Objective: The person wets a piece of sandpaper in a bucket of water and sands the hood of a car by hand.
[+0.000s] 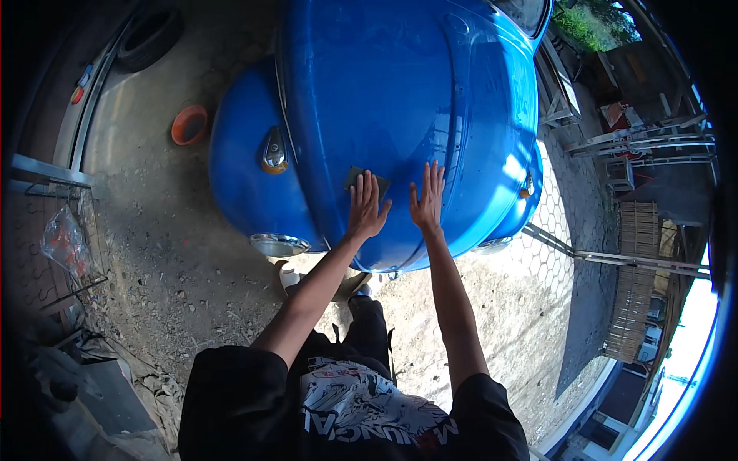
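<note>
A rounded blue car hood (369, 92) fills the upper middle, its paint glossy with dull patches. My left hand (368, 206) holds a dark grey-green sheet, which looks like sandpaper (383, 187), pressed under its fingers against the lower part of the hood. Part of the sheet shows past the fingers and beside the thumb. To its right, my right hand (429, 197) rests on the hood with fingers stretched out and holds nothing. A chrome-trimmed amber lamp (274, 151) stands on the left fender (238, 169).
A round headlight (278, 245) sits low on the left fender. On the ground at left are an orange bowl (189, 125) and a tyre (151, 40). Metal framework (638, 146) and a bamboo screen (636, 284) stand at right. My shoes are below the car's front.
</note>
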A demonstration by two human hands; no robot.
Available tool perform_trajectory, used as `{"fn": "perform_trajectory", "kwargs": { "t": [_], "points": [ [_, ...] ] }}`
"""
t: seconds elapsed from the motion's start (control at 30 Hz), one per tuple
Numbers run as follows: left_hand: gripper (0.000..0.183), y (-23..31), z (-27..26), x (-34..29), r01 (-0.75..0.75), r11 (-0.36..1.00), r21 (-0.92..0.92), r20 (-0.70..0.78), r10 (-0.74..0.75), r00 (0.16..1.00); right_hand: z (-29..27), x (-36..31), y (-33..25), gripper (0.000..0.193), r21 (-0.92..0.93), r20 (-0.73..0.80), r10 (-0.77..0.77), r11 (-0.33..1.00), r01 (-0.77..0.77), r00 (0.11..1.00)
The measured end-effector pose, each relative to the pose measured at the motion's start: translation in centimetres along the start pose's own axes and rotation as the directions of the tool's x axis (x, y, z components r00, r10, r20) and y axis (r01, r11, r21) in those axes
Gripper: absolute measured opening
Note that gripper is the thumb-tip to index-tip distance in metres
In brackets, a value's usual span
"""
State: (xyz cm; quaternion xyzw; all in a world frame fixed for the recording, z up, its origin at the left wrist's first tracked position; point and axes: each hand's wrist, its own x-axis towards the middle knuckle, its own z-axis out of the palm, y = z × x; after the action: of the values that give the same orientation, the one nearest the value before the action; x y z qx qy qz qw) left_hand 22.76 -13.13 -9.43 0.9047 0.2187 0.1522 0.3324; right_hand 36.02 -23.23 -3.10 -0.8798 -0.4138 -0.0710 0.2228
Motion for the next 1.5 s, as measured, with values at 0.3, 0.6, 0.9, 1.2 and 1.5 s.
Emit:
{"fn": "perform_trajectory", "kwargs": {
  "t": [0.3,0.6,0.9,1.2,1.5],
  "points": [
    [0.091,5.8,3.5,6.5,0.059,0.969,0.241,0.031,-0.069,0.997,-3.3,4.9,14.3,0.062,-0.066,-0.112,0.039,0.997,-0.046,0.993],
    [0.102,14.2,4.7,25.4,0.005,0.960,0.278,-0.027,0.003,1.000,-6.2,3.6,23.7,0.064,0.154,-0.106,0.056,0.987,-0.039,0.993],
    [0.100,17.1,9.1,17.2,-0.130,0.852,0.507,0.160,0.055,0.986,-6.4,5.9,29.5,0.060,0.048,-0.141,0.081,0.996,-0.075,0.987],
    [0.093,16.9,11.1,13.0,-0.134,0.877,0.462,0.232,0.027,0.972,-7.6,7.2,33.5,0.066,0.074,0.176,-0.015,0.997,0.002,0.984],
    [0.097,20.6,10.0,21.3,0.264,0.804,0.533,0.200,-0.423,0.884,-5.6,6.5,32.9,0.077,0.033,0.303,0.072,0.996,-0.086,0.950]
  ]
}}
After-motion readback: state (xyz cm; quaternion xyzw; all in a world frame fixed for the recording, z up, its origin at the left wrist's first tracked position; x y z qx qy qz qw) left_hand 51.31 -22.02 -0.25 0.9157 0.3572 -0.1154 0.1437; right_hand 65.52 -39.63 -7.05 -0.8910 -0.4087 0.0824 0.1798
